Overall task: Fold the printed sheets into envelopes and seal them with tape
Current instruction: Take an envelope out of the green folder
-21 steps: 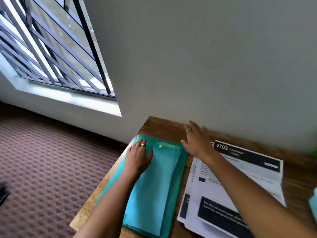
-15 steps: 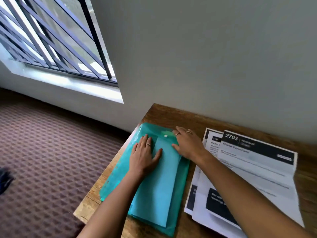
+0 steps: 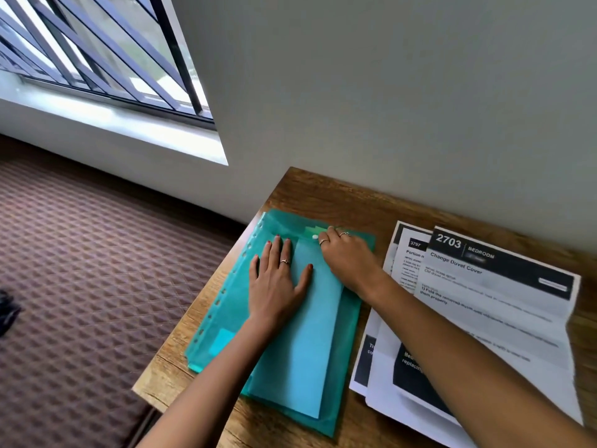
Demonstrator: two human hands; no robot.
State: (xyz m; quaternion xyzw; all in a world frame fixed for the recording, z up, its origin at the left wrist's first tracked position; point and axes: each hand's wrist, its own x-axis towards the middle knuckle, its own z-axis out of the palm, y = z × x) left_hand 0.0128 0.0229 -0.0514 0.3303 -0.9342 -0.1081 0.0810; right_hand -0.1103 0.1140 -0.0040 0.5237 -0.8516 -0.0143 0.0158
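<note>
A: Where are the printed sheets (image 3: 504,305)?
B: Fanned in a loose stack on the right side of the wooden table (image 3: 326,195), just beside the green plastic folder (image 3: 226,305); the top one reads "2703 BEDROOM".
A: And the hands?
B: The left hand (image 3: 277,279) lies flat on the folder, fingers straight and spread, pressing it down. The right hand (image 3: 347,253) sits at the folder's far end, fingertips curled by the white snap button (image 3: 315,236); whether it pinches the flap I cannot tell.
A: Anything else?
B: A barred window (image 3: 97,53) far left, patterned carpet (image 3: 97,270) below
</note>
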